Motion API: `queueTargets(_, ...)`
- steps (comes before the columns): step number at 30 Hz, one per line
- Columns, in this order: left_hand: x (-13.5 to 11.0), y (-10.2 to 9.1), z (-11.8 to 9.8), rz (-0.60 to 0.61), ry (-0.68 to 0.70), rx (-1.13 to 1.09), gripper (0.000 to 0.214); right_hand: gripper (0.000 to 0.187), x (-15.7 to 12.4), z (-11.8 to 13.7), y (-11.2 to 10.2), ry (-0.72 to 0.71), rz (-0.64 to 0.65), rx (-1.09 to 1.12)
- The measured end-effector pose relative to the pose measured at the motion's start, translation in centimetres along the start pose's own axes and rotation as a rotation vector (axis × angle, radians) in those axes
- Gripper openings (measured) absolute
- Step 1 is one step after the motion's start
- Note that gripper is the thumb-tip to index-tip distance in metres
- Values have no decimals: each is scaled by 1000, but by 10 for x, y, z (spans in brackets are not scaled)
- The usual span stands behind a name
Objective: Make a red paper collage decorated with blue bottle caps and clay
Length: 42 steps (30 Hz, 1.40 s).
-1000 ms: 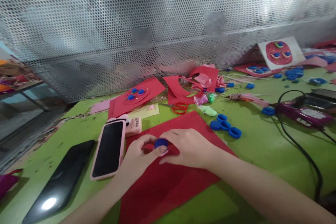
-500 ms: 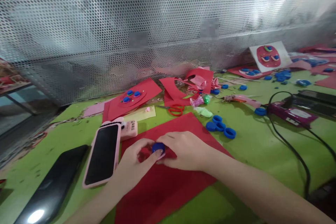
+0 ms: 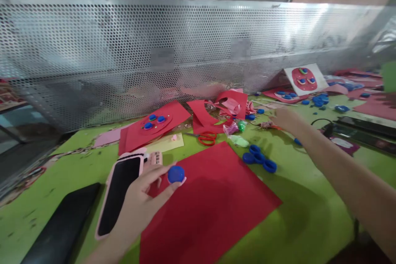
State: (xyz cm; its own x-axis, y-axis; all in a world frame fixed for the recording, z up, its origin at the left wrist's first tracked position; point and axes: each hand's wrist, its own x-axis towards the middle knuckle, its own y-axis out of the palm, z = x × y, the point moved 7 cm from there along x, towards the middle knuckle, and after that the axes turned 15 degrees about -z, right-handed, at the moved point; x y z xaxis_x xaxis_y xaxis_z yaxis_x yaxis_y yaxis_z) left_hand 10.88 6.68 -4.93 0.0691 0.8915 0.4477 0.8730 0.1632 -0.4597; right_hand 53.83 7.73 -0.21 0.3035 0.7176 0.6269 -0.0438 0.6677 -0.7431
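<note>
My left hand point(image 3: 140, 198) pinches a blue bottle cap point(image 3: 176, 174) between thumb and fingers, over the left part of a red paper sheet point(image 3: 216, 202). A bit of pink shows at the cap's lower edge. Away to the right, my right hand point(image 3: 286, 119) reaches over a pinkish tool with a narrow end point(image 3: 266, 125), covering most of it. The fingers there are small and blurred, so their grip does not show. Several loose blue bottle caps point(image 3: 259, 158) lie by the sheet's right corner.
Left of the sheet lie a pink-cased phone point(image 3: 119, 192) and a black phone point(image 3: 63, 218). Red-handled scissors point(image 3: 206, 138), wrapped candies point(image 3: 239, 140) and red paper scraps point(image 3: 202, 113) sit behind it. A perforated metal panel point(image 3: 123, 49) stands along the back.
My right hand has left the bottle cap and moved right and away to the pinkish tool. My left hand keeps the cap and has shifted slightly left. The camera view has tilted up.
</note>
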Motion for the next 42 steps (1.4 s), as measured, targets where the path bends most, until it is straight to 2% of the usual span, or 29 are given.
queueTargets(2, -4, -4, -17, -28, 222, 61, 29, 24, -1, -9, 0, 48, 23, 1)
queueTargets(3, -8, -4, -26, -42, 348, 104, 29, 22, -5, -3, 0, 53, 38, 23)
queueTargets(4, -12, -3, -34, -51, 456, 145, 29, 22, -12, 11, 2, 40, 58, 61)
queueTargets(6, -19, 0, -43, -54, 584, 198, 29, 18, -34, 58, 9, -40, 147, 192)
queueTargets(8, -23, 6, -45, -30, 629, 216, 27, 19, -65, 120, 16, -178, 304, 387)
queueTargets(10, -25, 11, -44, 10, 638, 218, 24, 28, -100, 176, 21, -280, 488, 556)
queueTargets(12, -26, 16, -43, 42, 632, 219, 22, 36, -125, 214, 21, -320, 606, 676)
queueTargets(14, -26, 17, -41, 51, 610, 218, 21, 34, -137, 234, 23, -308, 657, 751)
queueTargets(18, -24, 17, -36, 39, 550, 215, 24, 18, -138, 241, 32, -224, 688, 837)
queueTargets(21, -24, 17, -34, 59, 511, 214, 36, 12, -135, 236, 41, -140, 702, 890)
queueTargets(25, -26, 16, -29, 91, 457, 236, 57, 19, -135, 230, 49, -53, 749, 954)
queueTargets(27, -27, 16, -28, 94, 445, 231, 52, 22, -137, 228, 51, -29, 776, 979)
queueTargets(31, -27, 17, -30, 90, 464, 191, 33, 21, -142, 226, 48, -8, 824, 1003)
queueTargets(35, -28, 12, -33, 65, 447, 158, 42, 18, -142, 224, 38, -3, 787, 1040)
queueTargets(38, -28, 6, -34, 55, 361, 92, 47, 18, -138, 223, 29, -6, 738, 1108)
queueTargets(42, -29, 4, -31, 102, 200, 16, 45, 20, -133, 222, 21, 7, 686, 1175)
